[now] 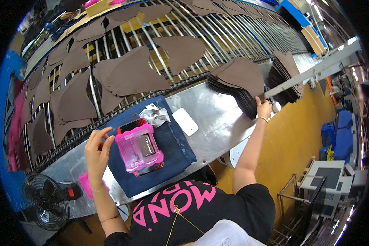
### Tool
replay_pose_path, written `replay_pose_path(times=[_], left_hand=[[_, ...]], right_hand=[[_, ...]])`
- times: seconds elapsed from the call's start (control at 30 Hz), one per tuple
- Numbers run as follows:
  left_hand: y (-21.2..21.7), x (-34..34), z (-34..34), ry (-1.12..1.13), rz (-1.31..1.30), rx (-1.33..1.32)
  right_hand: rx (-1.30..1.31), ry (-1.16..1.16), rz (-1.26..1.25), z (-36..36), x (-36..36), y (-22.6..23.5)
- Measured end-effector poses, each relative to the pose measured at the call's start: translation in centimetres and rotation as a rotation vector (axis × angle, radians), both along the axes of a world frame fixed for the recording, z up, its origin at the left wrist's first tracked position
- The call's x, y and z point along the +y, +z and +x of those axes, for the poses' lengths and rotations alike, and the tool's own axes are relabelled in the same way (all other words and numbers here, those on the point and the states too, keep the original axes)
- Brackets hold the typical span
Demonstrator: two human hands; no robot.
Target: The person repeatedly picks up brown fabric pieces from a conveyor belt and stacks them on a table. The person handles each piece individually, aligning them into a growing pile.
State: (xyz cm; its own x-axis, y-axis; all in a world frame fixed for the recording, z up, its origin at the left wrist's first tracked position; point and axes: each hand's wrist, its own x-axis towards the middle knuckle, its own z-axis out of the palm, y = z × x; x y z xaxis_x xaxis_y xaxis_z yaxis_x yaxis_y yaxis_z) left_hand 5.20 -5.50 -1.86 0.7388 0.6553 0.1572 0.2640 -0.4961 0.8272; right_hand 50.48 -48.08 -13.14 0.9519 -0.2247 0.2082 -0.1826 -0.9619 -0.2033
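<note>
My left hand (96, 153) is raised at the left of a pink see-through plastic tray (129, 151) with a wavy rim. Its fingers are bent, thumb apart, and nothing is in them. The tray rests on a red and black item (155, 167) on a dark blue cloth (174, 158). Out to the right, my right hand (264, 109) has its fingers closed at the edge of a stack of brown cut pieces (242, 76). The fingertips lie against the top piece; the thumb is partly hidden. Crumpled white paper (156, 115) lies behind the tray.
Brown flat pieces (133, 71) lie across a metal roller conveyor (217, 33) beyond the metal table (211, 108). A second brown stack (283, 76) stands beside a slanting pale bar (311, 71). A white rounded plate (185, 121) and a black fan (46, 201) are nearby.
</note>
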Motion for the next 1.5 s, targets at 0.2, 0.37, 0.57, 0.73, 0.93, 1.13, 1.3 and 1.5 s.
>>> replay_pose_path(times=[0.2, 0.37, 0.57, 0.73, 0.93, 1.13, 1.3, 1.5], left_hand=[[0.6, -0.2, -0.6, -0.008, 0.057, 0.011], [1.1, -0.1, -0.7, -0.023, 0.090, 0.012], [1.9, 0.1, 2.4, -0.025, 0.210, -0.228], [2.4, -0.2, 3.5, -0.022, -0.115, -0.439], [4.8, 2.4, -5.4, 0.245, -0.181, -0.475], [5.7, 2.4, -12.0, 0.421, 0.072, -0.419], [3.6, 2.2, -12.9, 0.450, -0.056, -0.376], [2.1, 0.7, -9.1, 0.129, 0.058, -0.075]], right_hand=[[-0.097, 0.004, -0.128, -1.9, 3.6, 3.8], [-0.167, 0.324, 0.054, -3.8, 4.7, 9.6], [-0.269, 0.730, 1.016, -12.3, 12.4, 17.6], [-0.037, 1.137, 1.511, -19.2, 20.2, 16.0], [0.276, 1.409, 1.322, -23.7, 25.1, 11.5], [0.274, 1.624, 0.996, -27.6, 27.4, 9.4], [0.071, 1.751, 0.750, -27.7, 26.7, 9.2], [-0.088, 1.766, 0.564, -25.0, 21.8, 9.6]])
